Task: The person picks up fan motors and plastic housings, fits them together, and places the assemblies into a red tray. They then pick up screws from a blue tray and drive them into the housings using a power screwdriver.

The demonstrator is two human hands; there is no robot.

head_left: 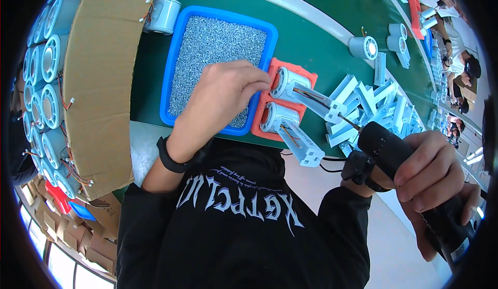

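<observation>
While the black power driver (386, 146) is gripped in the right hand (433, 177), its bit is aimed up-left at the free end of the upper bracket (314, 102); contact looks likely, can't be confirmed. Fingers are wrapped round the handle, presumably to control the bit's line. Right forearm is swung outward, clear of the work.

Left arm is stretched forward over the blue tray (273, 34), left hand (220, 84) bent down at the wrist. Its fingers are curled together by the capped end of the upper cylinder (298, 79), probably to steady it; whether it's touched, or anything is pinched, cannot be told.

Upper cylinder and lower cylinder (284, 114) are seated side by side in the red foam block (280, 64), likely so they can't roll. Upper bracket and lower bracket (302, 143) are slanted down-right, ends presented to the driver side.

Tray is filled with small screws (220, 40), within left-hand reach. Loose brackets (397, 110) are heaped right of the foam on the green table (311, 30).

Further out, a spare cylinder (165, 15) is stood by the tray's far-left corner, another (363, 48) beyond the heap. Co-workers (459, 55) are seen far right.
</observation>
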